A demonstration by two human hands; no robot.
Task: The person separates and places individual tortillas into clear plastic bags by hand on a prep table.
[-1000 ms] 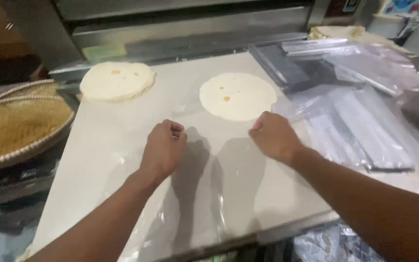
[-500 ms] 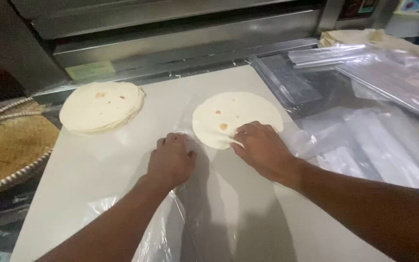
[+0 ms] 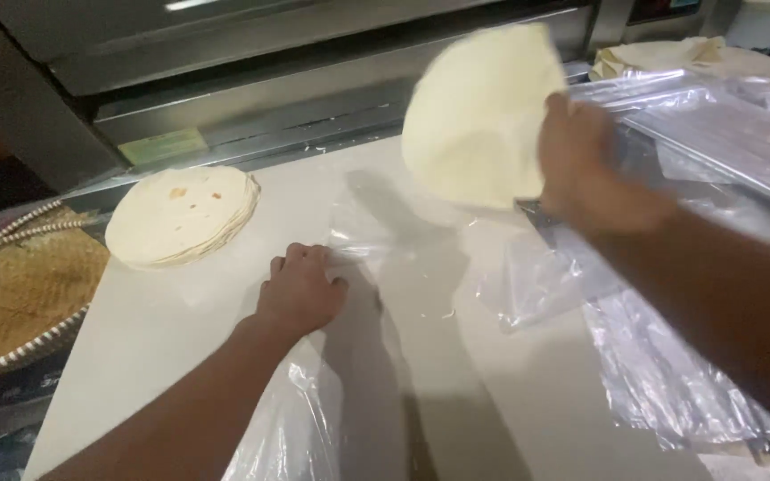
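Observation:
My right hand (image 3: 594,169) holds a stack of pale round flatbreads (image 3: 479,116) lifted off the counter and tilted upright, blurred by motion. My left hand (image 3: 300,289) rests on a clear plastic bag (image 3: 376,294) that lies flat on the white counter (image 3: 162,347), its fingers curled at the bag's left edge. A second stack of flatbreads (image 3: 180,214) sits on the counter at the far left.
A woven basket tray (image 3: 15,285) lies off the counter's left edge. Loose clear plastic bags (image 3: 670,356) pile up at the right. A steel oven front (image 3: 251,80) runs along the back. More flatbreads (image 3: 661,58) lie at the far right.
My right hand has picked the middle flatbread stack up off the counter and raised it up and to the right. My left hand has stayed on the plastic bag.

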